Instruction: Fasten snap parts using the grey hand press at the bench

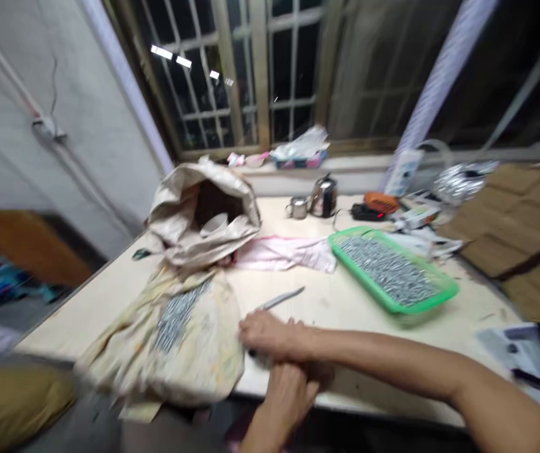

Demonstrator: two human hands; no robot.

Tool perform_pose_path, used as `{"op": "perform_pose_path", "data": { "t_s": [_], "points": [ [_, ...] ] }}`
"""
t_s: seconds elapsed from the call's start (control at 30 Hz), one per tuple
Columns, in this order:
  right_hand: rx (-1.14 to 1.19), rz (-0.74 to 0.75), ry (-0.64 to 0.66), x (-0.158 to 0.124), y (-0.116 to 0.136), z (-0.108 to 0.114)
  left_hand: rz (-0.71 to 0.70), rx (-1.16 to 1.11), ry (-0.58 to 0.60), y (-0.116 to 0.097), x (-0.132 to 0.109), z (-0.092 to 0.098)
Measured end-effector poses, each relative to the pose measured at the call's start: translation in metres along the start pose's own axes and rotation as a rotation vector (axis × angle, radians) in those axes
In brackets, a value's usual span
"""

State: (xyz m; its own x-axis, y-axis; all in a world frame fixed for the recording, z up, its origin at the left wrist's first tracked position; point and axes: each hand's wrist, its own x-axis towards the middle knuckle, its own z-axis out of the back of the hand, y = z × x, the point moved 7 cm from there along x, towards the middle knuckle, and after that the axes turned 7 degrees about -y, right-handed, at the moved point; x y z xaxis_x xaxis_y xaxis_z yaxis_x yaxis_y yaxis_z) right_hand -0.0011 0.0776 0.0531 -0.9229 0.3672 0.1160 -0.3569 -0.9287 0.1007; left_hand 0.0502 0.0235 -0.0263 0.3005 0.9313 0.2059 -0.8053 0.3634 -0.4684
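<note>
Both hands meet near the table's front edge. My right hand [267, 333] reaches in from the right with its fingers curled down, and a small dark thing shows under them that I cannot make out. Just below, my left hand [287, 391] is closed against the right wrist; what it grips, if anything, is hidden. Beyond the right hand lies a slim grey pointed tool [282, 298]. Left of the hands, a stained cloth [213, 340] carries a heap of small silvery metal pieces [175, 321]. More such pieces [388, 267] fill a green plastic basket [447, 294] to the right.
An open sack [166, 229] with a white bowl [214, 224] inside stands behind the cloth. A pink-white towel [284, 253], a metal mug [297, 207], a steel kettle [324, 196] and an orange item [381, 202] lie farther back. Cardboard boxes [510, 220] stand at right.
</note>
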Motion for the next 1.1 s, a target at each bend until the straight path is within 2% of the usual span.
{"op": "perform_pose_path", "data": {
  "t_s": [0.07, 0.13, 0.2, 0.23, 0.3, 0.37, 0.4, 0.43, 0.47, 0.53, 0.6, 0.7, 0.8, 0.9, 0.97, 1.03, 1.1],
  "points": [
    [-0.065, -0.019, -0.016, 0.006, -0.003, 0.002, -0.028, 0.054, -0.046, 0.017, 0.002, -0.009],
    [-0.099, -0.016, -0.021, 0.011, -0.009, 0.004, -0.074, 0.094, -0.028, 0.031, 0.009, -0.020],
    [-0.114, -0.049, -0.083, 0.009, -0.023, 0.017, -0.126, 0.127, -0.029, 0.037, 0.014, -0.026],
    [-0.133, -0.103, -0.150, 0.004, -0.035, 0.032, -0.152, 0.141, -0.056, 0.037, 0.016, -0.026],
    [-0.213, -0.287, -0.342, -0.024, -0.069, 0.075, -0.199, 0.159, -0.146, 0.032, 0.018, -0.023],
    [-0.318, -0.479, -0.534, -0.072, -0.104, 0.125, -0.212, 0.157, -0.219, 0.026, 0.017, -0.017],
    [-0.365, -0.571, -0.590, -0.100, -0.120, 0.145, -0.208, 0.146, -0.232, 0.022, 0.016, -0.014],
    [-0.391, -0.656, -0.583, -0.127, -0.135, 0.157, -0.197, 0.131, -0.233, 0.018, 0.015, -0.010],
    [-0.395, -0.714, -0.522, -0.150, -0.147, 0.161, -0.184, 0.112, -0.222, 0.014, 0.013, -0.006],
    [-0.362, -0.722, -0.285, -0.180, -0.161, 0.143, -0.150, 0.061, -0.184, 0.005, 0.007, 0.002],
    [-0.352, -0.705, -0.199, -0.193, -0.161, 0.117, -0.124, -0.011, -0.147, -0.006, 0.001, 0.010],
    [-0.160, -0.581, -0.287, -0.179, -0.135, 0.078, -0.102, -0.099, -0.185, -0.019, -0.002, 0.025],
    [0.080, -0.481, -0.323, -0.152, -0.092, 0.046, -0.015, -0.094, -0.388, -0.009, -0.006, 0.057],
    [0.218, -0.437, -0.289, -0.133, -0.054, 0.020, 0.179, 0.103, -0.564, 0.033, -0.017, 0.108],
    [0.260, -0.413, -0.280, -0.127, -0.038, 0.007, 0.340, 0.309, -0.586, 0.076, -0.023, 0.145],
    [0.266, -0.384, -0.283, -0.123, -0.029, -0.003, 0.422, 0.444, -0.504, 0.117, -0.025, 0.174],
    [0.255, -0.354, -0.292, -0.120, -0.026, -0.006, 0.460, 0.511, -0.401, 0.150, -0.022, 0.190]
  ]
}}
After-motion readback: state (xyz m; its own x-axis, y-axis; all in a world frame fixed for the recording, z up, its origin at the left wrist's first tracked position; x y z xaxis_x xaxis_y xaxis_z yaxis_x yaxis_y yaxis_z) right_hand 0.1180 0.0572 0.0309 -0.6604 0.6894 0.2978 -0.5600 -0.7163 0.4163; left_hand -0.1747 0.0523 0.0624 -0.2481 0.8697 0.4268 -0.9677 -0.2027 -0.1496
